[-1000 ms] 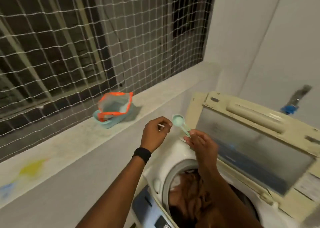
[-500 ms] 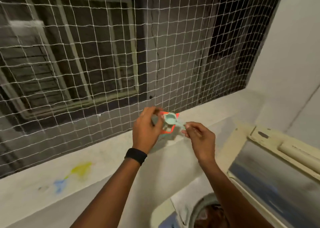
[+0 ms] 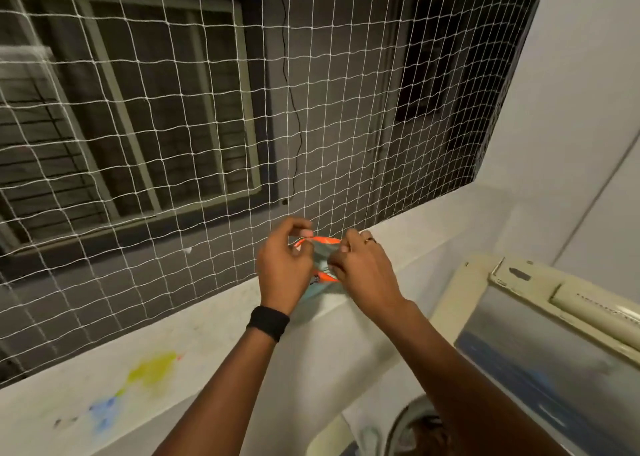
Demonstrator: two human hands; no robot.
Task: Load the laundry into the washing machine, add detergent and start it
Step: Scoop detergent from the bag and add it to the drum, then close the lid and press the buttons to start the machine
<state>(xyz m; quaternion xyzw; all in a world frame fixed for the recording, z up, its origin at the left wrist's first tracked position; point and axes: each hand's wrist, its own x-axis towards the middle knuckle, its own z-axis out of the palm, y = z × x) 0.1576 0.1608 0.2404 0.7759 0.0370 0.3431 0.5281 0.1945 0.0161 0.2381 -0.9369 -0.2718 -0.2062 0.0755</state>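
Observation:
A teal detergent pouch with an orange rim stands on the white ledge by the net. My left hand grips its left edge and my right hand pinches its right edge at the opening. The scoop seen earlier is hidden behind my fingers. At the bottom right, the washing machine shows its drum rim with dark clothes inside, and its raised lid leans back at the right.
A white mesh net spans the opening above the ledge, with a dark window behind. Yellow and blue stains mark the ledge at left. A white wall rises at right.
Both hands moved from above the drum up to the pouch on the ledge; the scoop in the right hand is now out of sight at the pouch. The view tilted up and left.

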